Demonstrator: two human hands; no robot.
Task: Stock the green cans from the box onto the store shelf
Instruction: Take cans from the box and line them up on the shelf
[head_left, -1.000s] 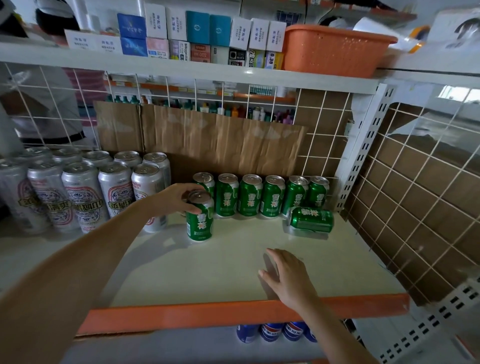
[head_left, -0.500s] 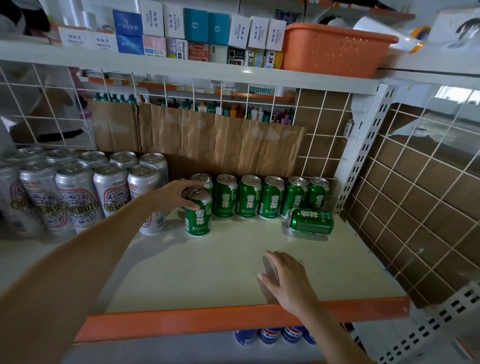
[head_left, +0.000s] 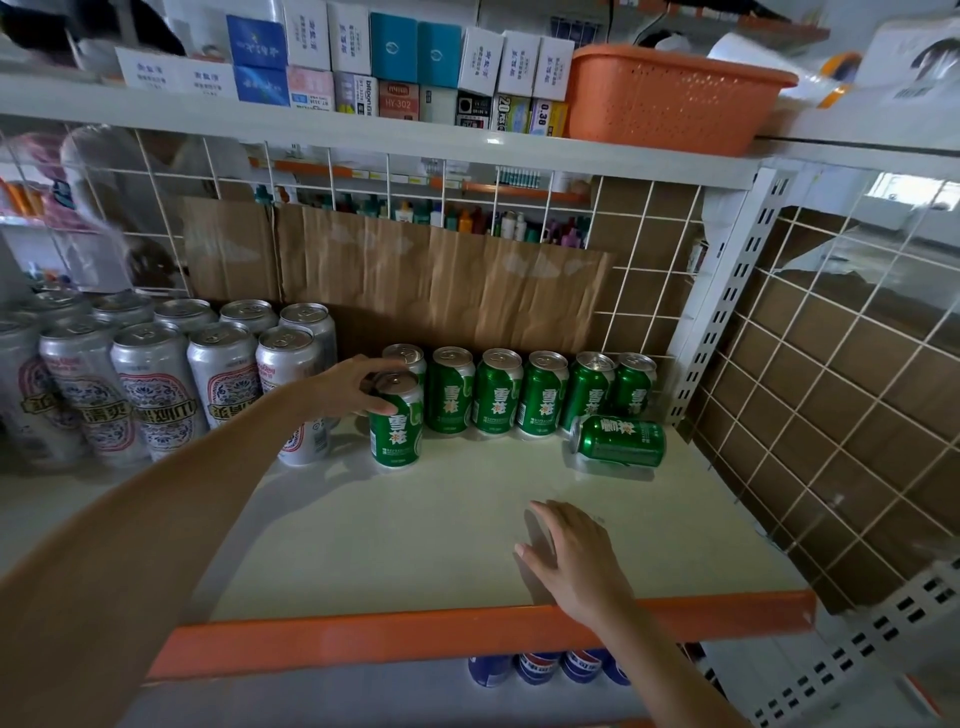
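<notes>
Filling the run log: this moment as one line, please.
left hand: grips front green can by its top | right hand: rests on shelf | tipped can: lying at right | back row: upright

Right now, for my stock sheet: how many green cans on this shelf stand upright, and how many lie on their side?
Upright green cans: 7, one gripped by the left hand
Green can on its side: 1
Total: 8

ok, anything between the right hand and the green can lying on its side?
Nothing: in the head view only bare shelf lies between the right hand and the tipped can.
</notes>
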